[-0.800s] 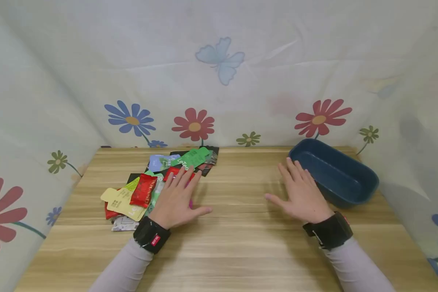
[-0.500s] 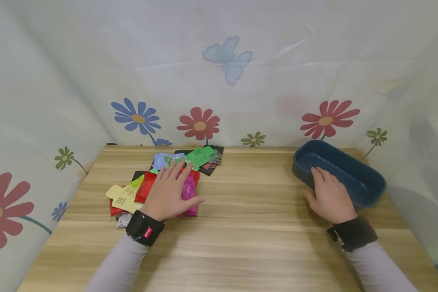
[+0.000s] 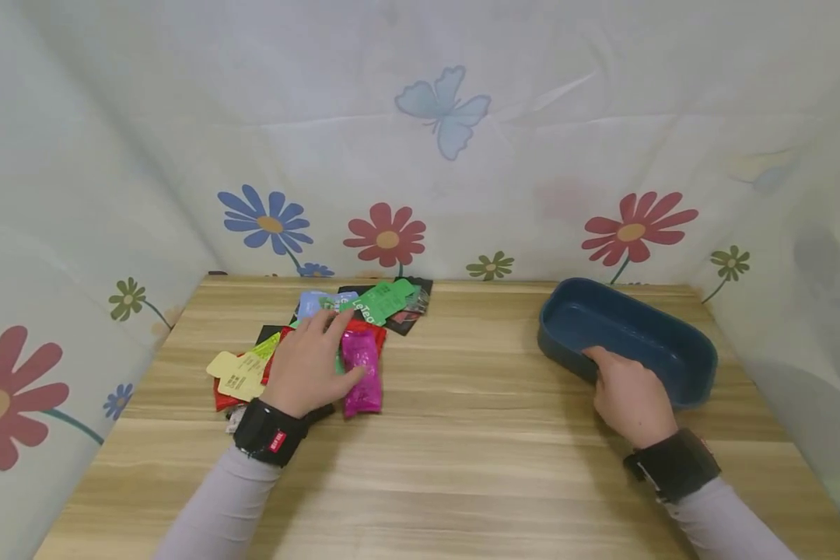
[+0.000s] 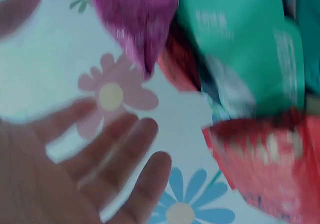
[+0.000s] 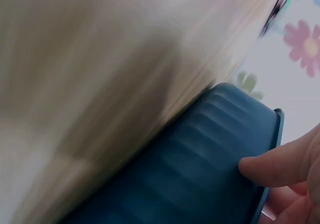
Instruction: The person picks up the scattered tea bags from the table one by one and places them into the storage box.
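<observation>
My left hand (image 3: 306,372) hovers over a heap of small wrapped packets with its fingers loosely bent; nothing is in its grasp. Beside its thumb lies a shiny magenta packet (image 3: 362,381). The left wrist view shows these fingers apart from a green packet (image 4: 240,39) and a red packet (image 4: 265,159). My right hand (image 3: 632,397) grips the near side of an oblong dark blue plastic bin (image 3: 630,327). In the right wrist view the thumb presses the bin's ribbed outer wall (image 5: 200,159), while the other fingers go over the rim and are partly hidden.
Further packets lie about the left hand: a pale yellow one (image 3: 241,379), a light blue one (image 3: 315,302), and black ones (image 3: 409,317) at the back. A wood-grain table (image 3: 455,467) carries everything. Flowered cloth (image 3: 518,194) hangs behind and at both sides.
My right hand has moved right to the bin, taken hold of its near rim, and the bin has shifted slightly left. My left hand has drawn left, uncovering the magenta packet, its fingers more bent.
</observation>
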Available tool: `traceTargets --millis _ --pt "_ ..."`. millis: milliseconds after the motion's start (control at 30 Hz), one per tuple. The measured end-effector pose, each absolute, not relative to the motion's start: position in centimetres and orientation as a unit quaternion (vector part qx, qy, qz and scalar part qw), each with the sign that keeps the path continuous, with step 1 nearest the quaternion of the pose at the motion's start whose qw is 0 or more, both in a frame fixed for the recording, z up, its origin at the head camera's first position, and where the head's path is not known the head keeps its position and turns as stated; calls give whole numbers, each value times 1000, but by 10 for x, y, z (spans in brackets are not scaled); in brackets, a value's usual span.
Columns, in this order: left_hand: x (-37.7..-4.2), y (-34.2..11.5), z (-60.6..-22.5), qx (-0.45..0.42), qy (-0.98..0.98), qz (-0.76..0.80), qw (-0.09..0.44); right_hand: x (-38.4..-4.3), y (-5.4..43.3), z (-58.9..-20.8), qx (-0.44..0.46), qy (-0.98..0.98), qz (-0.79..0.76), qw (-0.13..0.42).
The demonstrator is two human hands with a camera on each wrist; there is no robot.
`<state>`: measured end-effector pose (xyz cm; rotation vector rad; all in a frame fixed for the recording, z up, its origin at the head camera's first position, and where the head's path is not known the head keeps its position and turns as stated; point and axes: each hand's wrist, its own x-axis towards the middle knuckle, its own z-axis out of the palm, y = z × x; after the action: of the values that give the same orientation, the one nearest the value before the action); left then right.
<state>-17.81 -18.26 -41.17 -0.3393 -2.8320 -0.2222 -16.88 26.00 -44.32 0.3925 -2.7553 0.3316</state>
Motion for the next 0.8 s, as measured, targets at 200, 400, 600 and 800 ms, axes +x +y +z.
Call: traceTargets --millis 200,400,600,800 --pt "-175 -164 -424 -34 -986 -69 151 -137 220 -443 210 -951 129 188" --pt "-175 -153 -440 -6 -989 -54 135 -99 181 -445 280 -935 127 176" --pt "-175 -148 -448 -5 -990 -51 134 -63 150 -443 352 -911 143 162" --pt "-176 -148 -451 -9 -991 -41 131 -44 128 -440 411 -885 169 137"
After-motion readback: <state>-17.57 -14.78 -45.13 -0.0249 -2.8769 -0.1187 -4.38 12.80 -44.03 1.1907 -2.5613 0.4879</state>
